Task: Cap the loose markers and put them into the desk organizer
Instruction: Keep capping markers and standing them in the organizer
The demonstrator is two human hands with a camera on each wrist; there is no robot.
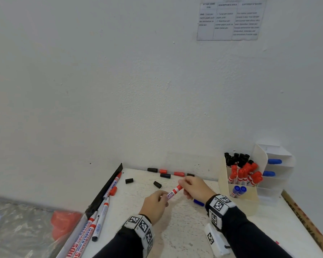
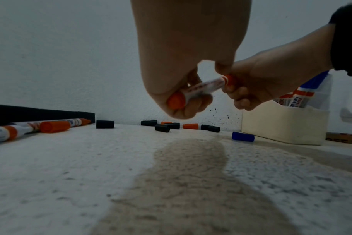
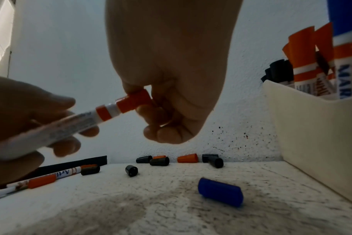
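A red whiteboard marker (image 1: pixel 173 192) hangs above the table between both hands. My left hand (image 1: pixel 155 201) grips its white barrel (image 2: pixel 201 88) near the red tail end. My right hand (image 1: pixel 192 187) pinches the red cap (image 3: pixel 134 101), which sits on the marker's tip end. The cream desk organizer (image 1: pixel 239 203) stands at the right against the wall, holding several capped red, black and blue markers. Loose markers (image 1: pixel 104 211) lie along the table's left edge.
Loose black and red caps (image 1: pixel 165 175) lie scattered near the wall, and a blue cap (image 3: pixel 220 191) lies under my right hand. A black strip (image 1: pixel 108 185) borders the table's left side. A white tagged block (image 1: pixel 215 241) sits near my right forearm.
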